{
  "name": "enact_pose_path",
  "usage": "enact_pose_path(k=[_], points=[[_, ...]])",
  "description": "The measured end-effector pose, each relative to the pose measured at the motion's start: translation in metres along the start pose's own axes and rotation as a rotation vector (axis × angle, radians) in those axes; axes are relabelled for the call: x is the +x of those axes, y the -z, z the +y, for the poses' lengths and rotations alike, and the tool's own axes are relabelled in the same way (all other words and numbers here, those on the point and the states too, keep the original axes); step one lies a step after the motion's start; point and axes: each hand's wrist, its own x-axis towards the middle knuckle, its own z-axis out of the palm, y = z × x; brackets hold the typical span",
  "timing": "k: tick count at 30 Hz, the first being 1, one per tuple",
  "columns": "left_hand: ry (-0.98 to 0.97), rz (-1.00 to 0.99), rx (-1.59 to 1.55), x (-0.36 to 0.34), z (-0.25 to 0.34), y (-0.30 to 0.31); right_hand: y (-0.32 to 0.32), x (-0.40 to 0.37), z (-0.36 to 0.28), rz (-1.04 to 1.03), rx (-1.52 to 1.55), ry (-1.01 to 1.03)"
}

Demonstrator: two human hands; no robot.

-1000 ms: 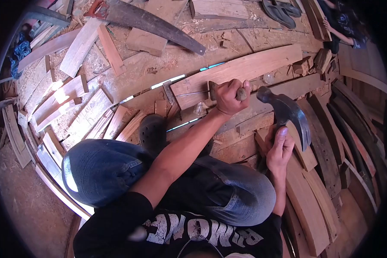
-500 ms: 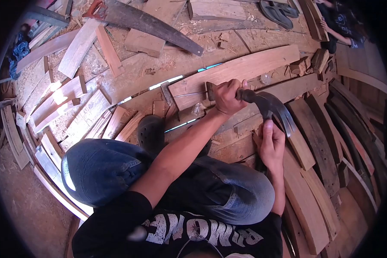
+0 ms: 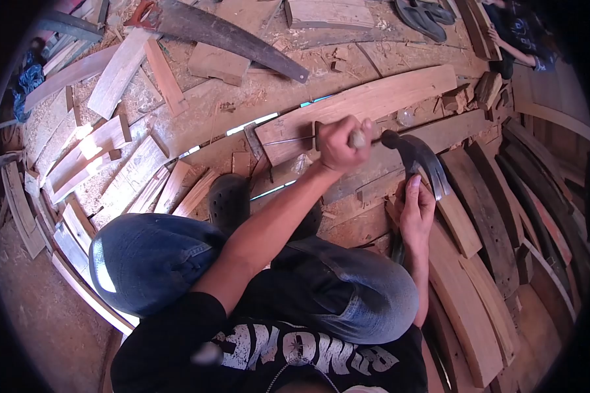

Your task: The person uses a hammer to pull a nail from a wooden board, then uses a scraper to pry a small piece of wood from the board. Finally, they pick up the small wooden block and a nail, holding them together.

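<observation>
My left hand point(image 3: 344, 145) is wrapped round the handle of a chisel point(image 3: 291, 141). Its thin metal blade points left across the near end of a long, pale wooden board point(image 3: 373, 98). The rounded butt of the handle shows on the right side of my fist. My right hand point(image 3: 415, 209) grips a claw hammer point(image 3: 421, 157) close below its dark head. A small gap separates the hammer's striking face from the chisel's butt, and the claw curves down to the right. Most of the hammer's handle is hidden.
A handsaw point(image 3: 233, 40) lies beyond the board among offcuts and shavings. Curved timbers point(image 3: 482, 209) are stacked at the right. Cut pieces point(image 3: 131, 177) lie at the left. Sandals point(image 3: 426, 19) rest at the back, and another person point(image 3: 521, 33) is at the upper right.
The hammer head has moved right, off the chisel's butt, and its handle has tilted. My left fist has shifted slightly left and turned, so the butt now shows.
</observation>
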Motion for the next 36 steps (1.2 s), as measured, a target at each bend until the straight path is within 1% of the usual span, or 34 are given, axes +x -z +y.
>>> enact_pose_path(k=[1, 3, 5, 6, 7, 8, 9, 11, 12, 14, 15, 17, 19, 23, 25, 26, 28, 29, 31, 32, 34, 35, 36], points=[[0.003, -0.011, 0.007, 0.006, 0.001, 0.006, -0.001, 0.003, 0.011, 0.048, 0.069, -0.077], [0.2, 0.092, -0.147, 0.022, -0.004, 0.015, -0.001, 0.014, 0.044, 0.088, 0.069, -0.133], [0.402, 0.225, -0.341, 0.037, -0.027, 0.019, -0.006, 0.027, 0.082, 0.204, -0.091, -0.131], [0.501, 0.28, -0.465, 0.051, -0.02, 0.027, -0.01, 0.032, 0.103, 0.217, -0.075, -0.154], [0.602, 0.337, -0.588, 0.067, -0.012, 0.038, -0.014, 0.039, 0.124, 0.293, -0.189, -0.138], [0.634, 0.388, -0.667, 0.076, -0.022, 0.048, -0.02, 0.043, 0.141, 0.365, -0.306, -0.123], [0.667, 0.443, -0.747, 0.084, -0.032, 0.059, -0.025, 0.045, 0.154, 0.375, -0.296, -0.146], [0.627, 0.494, -0.719, 0.097, -0.033, 0.076, -0.033, 0.048, 0.173, 0.454, -0.423, -0.103], [0.638, 0.484, -0.711, 0.1, -0.036, 0.083, -0.037, 0.048, 0.177, 0.458, -0.512, -0.148], [0.706, 0.595, -0.643, 0.103, -0.043, 0.091, -0.048, 0.049, 0.188, 0.487, -0.543, -0.176], [0.709, 0.589, -0.636, 0.103, -0.043, 0.092, -0.053, 0.049, 0.192, 0.514, -0.575, -0.189], [0.783, 0.652, -0.588, 0.103, -0.042, 0.093, -0.059, 0.05, 0.198, 0.515, -0.572, -0.168], [0.797, 0.643, -0.588, 0.099, -0.048, 0.093, -0.064, 0.05, 0.201, 0.579, -0.632, -0.161], [0.826, 0.619, -0.578, 0.092, -0.056, 0.089, -0.066, 0.049, 0.205, 0.609, -0.592, -0.141], [0.85, 0.618, -0.582, 0.09, -0.059, 0.088, -0.063, 0.047, 0.208, 0.544, -0.727, -0.088], [0.876, 0.617, -0.584, 0.088, -0.061, 0.089, -0.061, 0.045, 0.202, 0.545, -0.727, -0.088], [0.886, 0.606, -0.604, 0.087, -0.064, 0.091, -0.056, 0.042, 0.189, 0.452, -0.852, -0.098], [0.895, 0.6, -0.623, 0.087, -0.067, 0.092, -0.054, 0.041, 0.183, 0.457, -0.853, -0.096], [0.896, 0.583, -0.641, 0.087, -0.07, 0.094, -0.051, 0.04, 0.173, 0.336, -0.95, -0.164], [0.897, 0.568, -0.652, 0.087, -0.072, 0.095, -0.049, 0.039, 0.166, 0.342, -0.951, -0.159], [0.905, 0.578, -0.663, 0.087, -0.073, 0.096, -0.045, 0.04, 0.153, 0.206, -1.143, -0.194], [0.919, 0.589, -0.667, 0.087, -0.073, 0.096, -0.046, 0.043, 0.15, 0.212, -1.145, -0.19], [0.917, 0.589, -0.675, 0.087, -0.074, 0.095, -0.047, 0.046, 0.147, 0.256, -1.111, -0.09]])
